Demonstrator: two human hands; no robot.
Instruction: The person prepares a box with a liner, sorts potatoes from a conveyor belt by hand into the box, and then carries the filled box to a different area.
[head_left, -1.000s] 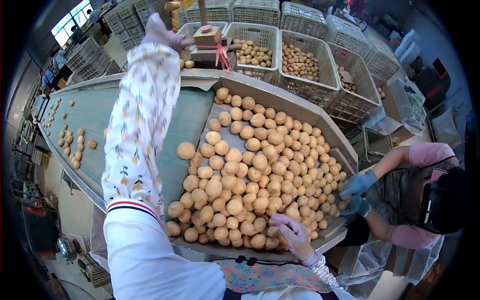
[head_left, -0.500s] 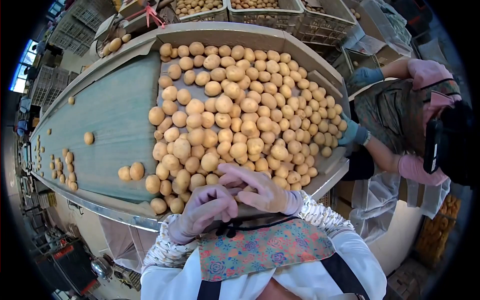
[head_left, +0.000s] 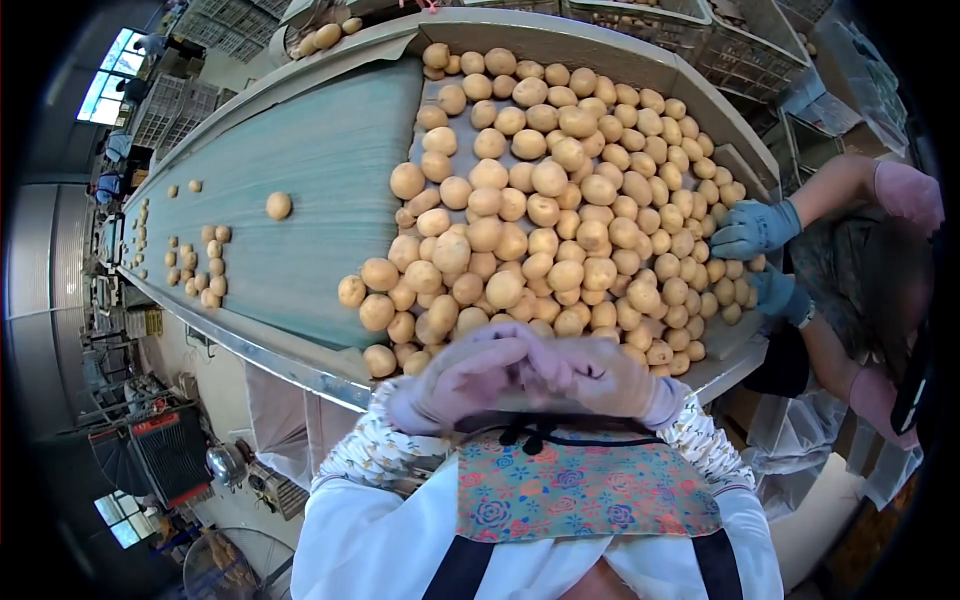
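My left hand (head_left: 465, 378) and my right hand (head_left: 615, 375), both in thin pale gloves, come together in front of my floral apron (head_left: 590, 485). Their bent fingers meet and overlap, smeared by motion, so I cannot make out whether anything is between them. Just beyond them, at the near edge of the sorting table, lies a large pile of potatoes (head_left: 505, 290). No potato shows in either hand.
A green conveyor belt (head_left: 320, 160) with scattered potatoes runs off to the left. At the right, a co-worker's blue-gloved hands (head_left: 755, 230) touch the potatoes. Plastic crates (head_left: 740, 60) stand behind the table's metal rim (head_left: 600, 45).
The view has swung left, so the table appears farther right. My hands have drawn closer together, fingers overlapping. The co-worker's farther hand has come onto the potatoes. Potatoes on the belt have shifted.
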